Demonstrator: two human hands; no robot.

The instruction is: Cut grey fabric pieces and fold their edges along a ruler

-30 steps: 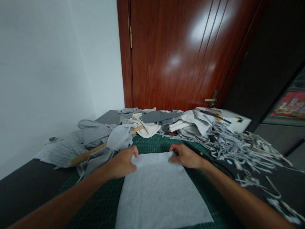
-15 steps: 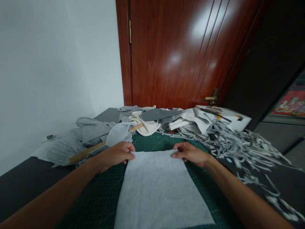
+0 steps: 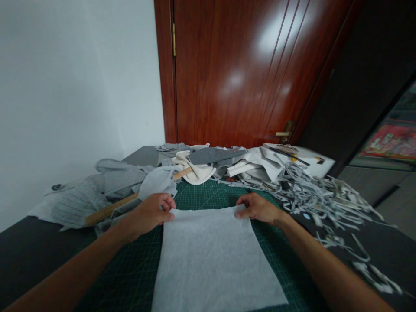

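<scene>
the cloth (image 3: 214,258) lies over the mat (image 3: 208,195) — left hand (image 3: 152,215) and right hand (image 3: 260,210) each pinch near a far corner, grip closed; even tension should best hold that edge straight.

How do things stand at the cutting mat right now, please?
Left hand, right hand pinching far corners. Light-gray fabric spread over cutting mat. Cut fabric strips heaped rightward, apart from it.

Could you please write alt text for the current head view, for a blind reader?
A person's left hand and right hand pinch the far edge of a pale grey cloth over a green gridded mat. Heaped fabric scraps lie beyond, before a reddish-brown door.
</scene>
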